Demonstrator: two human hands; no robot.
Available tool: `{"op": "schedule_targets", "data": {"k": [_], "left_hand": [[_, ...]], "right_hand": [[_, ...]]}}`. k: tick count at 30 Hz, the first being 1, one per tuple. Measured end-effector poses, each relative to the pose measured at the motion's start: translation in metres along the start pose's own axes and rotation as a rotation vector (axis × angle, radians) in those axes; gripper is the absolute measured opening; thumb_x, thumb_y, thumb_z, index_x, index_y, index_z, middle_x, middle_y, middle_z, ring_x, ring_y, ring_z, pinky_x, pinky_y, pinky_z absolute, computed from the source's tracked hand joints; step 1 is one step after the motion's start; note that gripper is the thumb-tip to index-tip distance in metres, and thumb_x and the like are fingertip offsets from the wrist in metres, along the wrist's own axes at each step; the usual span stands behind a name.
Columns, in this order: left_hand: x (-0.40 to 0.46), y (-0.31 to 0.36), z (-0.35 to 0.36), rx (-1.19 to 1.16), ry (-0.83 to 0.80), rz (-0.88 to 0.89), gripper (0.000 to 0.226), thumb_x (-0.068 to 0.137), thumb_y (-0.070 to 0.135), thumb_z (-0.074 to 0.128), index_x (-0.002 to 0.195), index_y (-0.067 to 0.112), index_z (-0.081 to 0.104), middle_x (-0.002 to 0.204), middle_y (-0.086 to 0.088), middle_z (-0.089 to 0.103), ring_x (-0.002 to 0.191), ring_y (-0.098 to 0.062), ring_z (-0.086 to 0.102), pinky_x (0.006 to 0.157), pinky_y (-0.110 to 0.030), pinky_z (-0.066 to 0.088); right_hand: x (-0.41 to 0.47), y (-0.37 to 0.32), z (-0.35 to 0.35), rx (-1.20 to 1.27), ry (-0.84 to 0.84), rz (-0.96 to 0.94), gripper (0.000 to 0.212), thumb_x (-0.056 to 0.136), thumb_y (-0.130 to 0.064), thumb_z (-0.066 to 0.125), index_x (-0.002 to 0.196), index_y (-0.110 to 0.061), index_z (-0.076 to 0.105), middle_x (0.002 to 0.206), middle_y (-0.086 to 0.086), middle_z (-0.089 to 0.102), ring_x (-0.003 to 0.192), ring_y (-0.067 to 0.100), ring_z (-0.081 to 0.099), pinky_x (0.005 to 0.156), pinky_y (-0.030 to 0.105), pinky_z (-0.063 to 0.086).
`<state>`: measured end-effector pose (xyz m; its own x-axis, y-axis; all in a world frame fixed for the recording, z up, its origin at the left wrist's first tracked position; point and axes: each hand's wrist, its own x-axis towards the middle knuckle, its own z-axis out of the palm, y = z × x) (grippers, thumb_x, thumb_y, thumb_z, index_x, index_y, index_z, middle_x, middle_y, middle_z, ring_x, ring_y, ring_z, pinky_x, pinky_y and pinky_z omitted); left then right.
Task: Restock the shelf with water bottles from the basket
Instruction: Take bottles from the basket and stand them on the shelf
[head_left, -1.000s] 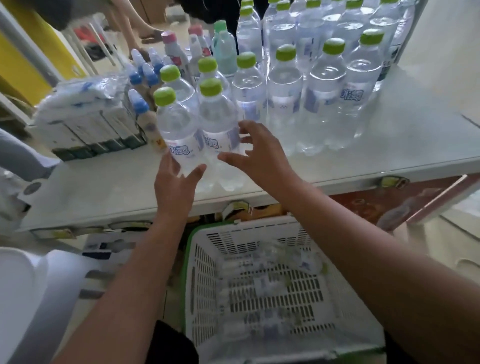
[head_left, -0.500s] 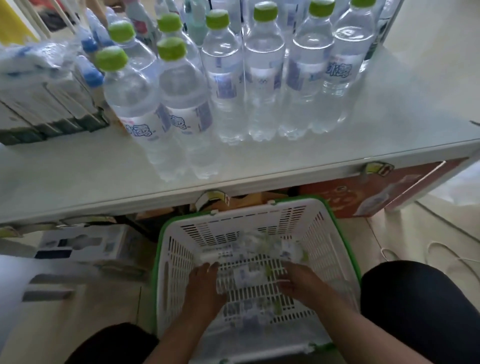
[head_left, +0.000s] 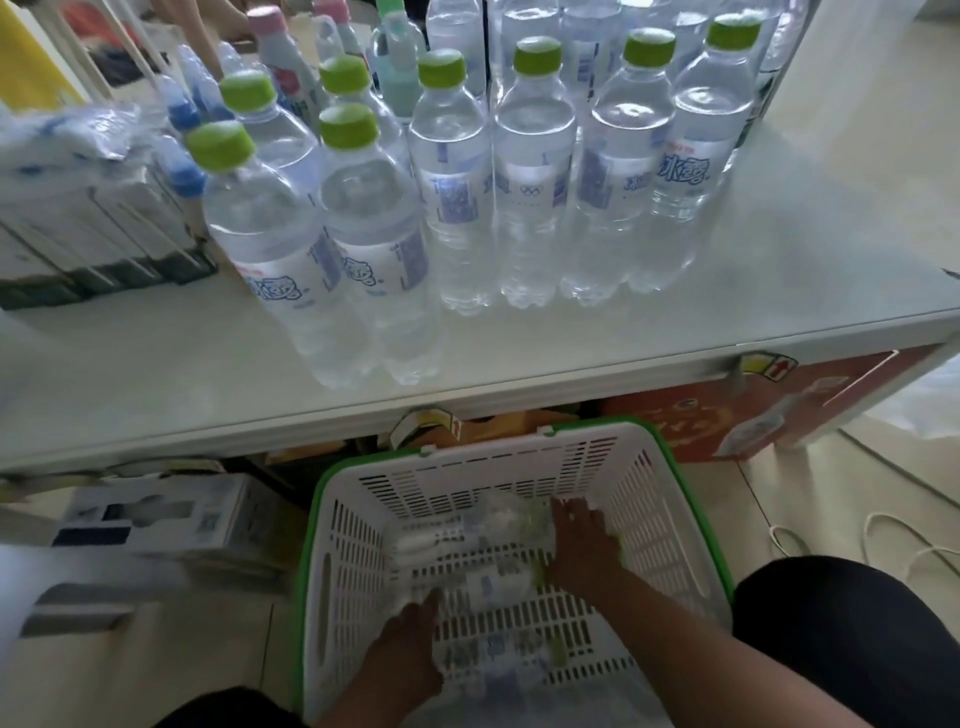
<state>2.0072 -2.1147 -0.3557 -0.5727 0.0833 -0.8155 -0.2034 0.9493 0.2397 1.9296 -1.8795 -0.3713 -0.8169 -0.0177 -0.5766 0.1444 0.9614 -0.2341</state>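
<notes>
While both hands work down inside the basket, restocking reads as partly done. Left hand: fingers laid over a lying water bottle, whether curled round it I cannot tell. Right hand: fingers fairly straight, pressed onto another bottle just beyond the first; grip not clear. Up past both sets of fingertips, green-capped bottles stand upright in rows on the desk. Several blurred bottles remain under and around the fingers, so more trips look needed.
</notes>
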Motion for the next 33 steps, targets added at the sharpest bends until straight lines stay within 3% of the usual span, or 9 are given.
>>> {"op": "schedule_targets", "data": {"k": [3,6,10,12,16,21,26,31,33], "left_hand": [[0.004,0.003,-0.006,0.106,0.139,0.009,0.092,0.087,0.025,0.060,0.152,0.027,-0.004,0.161,-0.001,-0.004,0.147,-0.028,0.002,0.115,-0.040,0.024],[0.015,0.007,-0.007,0.150,0.171,0.041,0.092,0.087,0.025,0.060,0.153,0.021,-0.004,0.161,-0.001,-0.008,0.148,-0.023,-0.005,0.118,-0.038,0.018],[0.024,0.010,-0.001,0.195,0.115,0.011,0.090,0.089,0.027,0.057,0.152,0.022,-0.007,0.161,-0.002,-0.002,0.148,-0.023,0.000,0.116,-0.039,0.023],[0.024,0.010,0.001,0.308,0.111,-0.011,0.085,0.091,0.027,0.054,0.153,0.022,-0.005,0.161,-0.004,-0.001,0.148,-0.027,0.003,0.114,-0.043,0.026],[0.018,0.011,0.005,0.446,0.172,0.004,0.070,0.092,0.020,0.046,0.152,0.020,0.010,0.160,-0.009,0.000,0.146,-0.032,0.005,0.114,-0.046,0.022],[0.020,0.015,0.015,0.409,0.171,0.054,0.068,0.095,0.018,0.040,0.152,0.012,0.004,0.161,-0.008,0.001,0.148,-0.024,0.003,0.119,-0.045,0.010],[0.026,0.017,0.010,0.359,0.175,-0.015,0.074,0.091,0.023,0.051,0.152,0.024,0.009,0.158,0.002,0.010,0.146,-0.022,0.010,0.116,-0.048,0.018],[0.033,0.015,0.008,0.387,0.214,-0.017,0.069,0.087,0.024,0.055,0.148,0.026,0.022,0.157,0.005,0.013,0.145,-0.020,0.011,0.116,-0.046,0.017],[0.032,0.013,0.013,0.403,0.194,-0.017,0.071,0.092,0.029,0.047,0.152,0.024,0.010,0.161,0.002,0.002,0.148,-0.019,0.000,0.118,-0.047,0.007]], "right_hand": [[-0.015,0.003,0.004,-0.039,-0.016,0.013,0.076,0.076,-0.048,0.057,0.142,-0.026,0.028,0.142,0.012,0.026,0.131,0.034,0.030,0.106,0.044,0.033],[-0.025,0.018,0.013,-0.050,-0.050,-0.052,0.084,0.078,-0.046,0.062,0.148,-0.025,0.021,0.154,0.011,0.017,0.142,0.029,0.020,0.112,0.041,0.026],[-0.026,0.038,0.016,0.088,-0.121,-0.034,0.083,0.081,-0.029,0.065,0.147,-0.013,0.017,0.153,0.010,0.025,0.140,0.024,0.028,0.111,0.034,0.029],[-0.029,0.044,0.017,0.050,-0.184,0.060,0.089,0.084,-0.031,0.061,0.152,-0.017,0.005,0.156,0.012,0.015,0.144,0.030,0.018,0.113,0.042,0.025],[-0.037,0.051,0.024,-0.086,-0.238,0.166,0.079,0.080,-0.039,0.065,0.144,-0.015,0.024,0.146,0.018,0.023,0.135,0.035,0.029,0.107,0.040,0.032],[-0.037,0.053,0.031,0.218,-0.311,0.235,0.102,0.085,-0.030,0.067,0.148,0.002,-0.007,0.153,0.016,0.026,0.139,0.025,0.033,0.106,0.026,0.032],[-0.047,0.053,0.028,0.050,-0.244,0.278,0.081,0.077,-0.047,0.065,0.141,-0.012,0.029,0.137,0.016,0.035,0.130,0.030,0.040,0.104,0.028,0.035],[-0.045,0.054,0.034,0.308,-0.303,0.329,0.092,0.086,-0.036,0.058,0.151,-0.004,0.001,0.150,0.016,0.030,0.136,0.026,0.039,0.106,0.031,0.036],[-0.047,0.055,0.034,0.344,-0.257,0.353,0.082,0.084,-0.029,0.062,0.146,-0.002,0.015,0.140,0.016,0.045,0.125,0.027,0.050,0.096,0.032,0.043]]}}
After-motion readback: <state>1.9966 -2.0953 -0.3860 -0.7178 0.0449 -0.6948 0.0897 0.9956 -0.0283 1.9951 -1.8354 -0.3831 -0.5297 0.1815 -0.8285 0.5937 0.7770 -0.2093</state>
